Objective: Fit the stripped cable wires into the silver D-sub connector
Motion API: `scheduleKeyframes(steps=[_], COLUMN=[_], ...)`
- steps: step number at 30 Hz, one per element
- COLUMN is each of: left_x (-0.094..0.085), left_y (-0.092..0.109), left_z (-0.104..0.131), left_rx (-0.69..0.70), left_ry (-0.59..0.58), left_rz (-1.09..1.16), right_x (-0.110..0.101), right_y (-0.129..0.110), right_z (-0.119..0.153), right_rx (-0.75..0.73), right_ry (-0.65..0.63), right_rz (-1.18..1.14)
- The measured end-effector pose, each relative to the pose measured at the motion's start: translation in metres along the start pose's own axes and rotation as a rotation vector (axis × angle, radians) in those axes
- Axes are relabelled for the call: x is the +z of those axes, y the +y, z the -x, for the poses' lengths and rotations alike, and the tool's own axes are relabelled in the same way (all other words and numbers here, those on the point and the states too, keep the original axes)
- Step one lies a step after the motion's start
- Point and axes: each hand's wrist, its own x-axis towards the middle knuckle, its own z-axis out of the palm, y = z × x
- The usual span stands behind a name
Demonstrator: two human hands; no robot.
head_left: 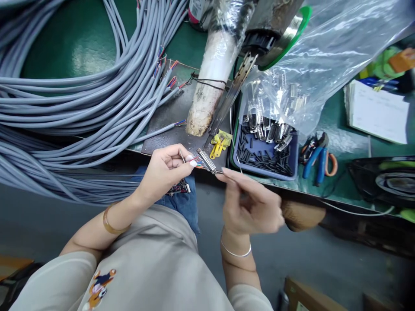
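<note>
Head view, looking down over the person's lap to the edge of a green bench

Lower frame: beige top with a small cartoon print at lower left; a patch of blue cloth between the forearms

Left hand (165, 170), centre frame, bangle on the wrist: fingers curled in, thumb and forefinger pinched on the wired end of a small metal connector (206, 161). Coloured wires (198, 162) fan out of the connector toward the fingertips. A second bundle of coloured wires hangs under this hand

Right hand (249, 205), right of centre, thin bracelet on the wrist: fingers loosely bent, forefinger stretched toward the connector, tip just beside its lower right end. Cannot tell if it touches, or if the hand holds anything; this hand is blurred

Connector sits between the two hands, tilted, over the bench edge

Just beyond it: yellow clip (220, 144) on a dark plate (168, 119). To the right, blue tray (293, 160) with short black tubes and metal connector shells. Further right, blue-handled pliers (316, 157)

Left half of frame: large coil of grey cables (81, 108), several ends stripped to coloured cores

Top centre: white wrapped cylinder (212, 82), a dark machine head with green ring above it. Upper right: clear plastic bag (330, 56) over the tray; white paper pad (378, 110) at far right
</note>
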Motion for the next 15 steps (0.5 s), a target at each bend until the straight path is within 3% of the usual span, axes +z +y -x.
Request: scheduleKeyframes(steps=[3, 8, 15], left_x=[-0.001, -0.001, 0.008], left_y=[0.000, -0.005, -0.005], left_z=[0.000, -0.001, -0.009], left_rx=[0.001, 0.008, 0.167], left_ry=[-0.016, -0.016, 0.090], left_rz=[-0.005, 0.024, -0.033], right_x=[0.015, 0.026, 0.033], right_y=[-0.005, -0.003, -0.002], right_z=[-0.009, -0.014, -0.021], right_rx=[-0.079, 0.126, -0.082], right_ry=[-0.037, -0.047, 0.010], right_rz=[0.035, -0.170, 0.008])
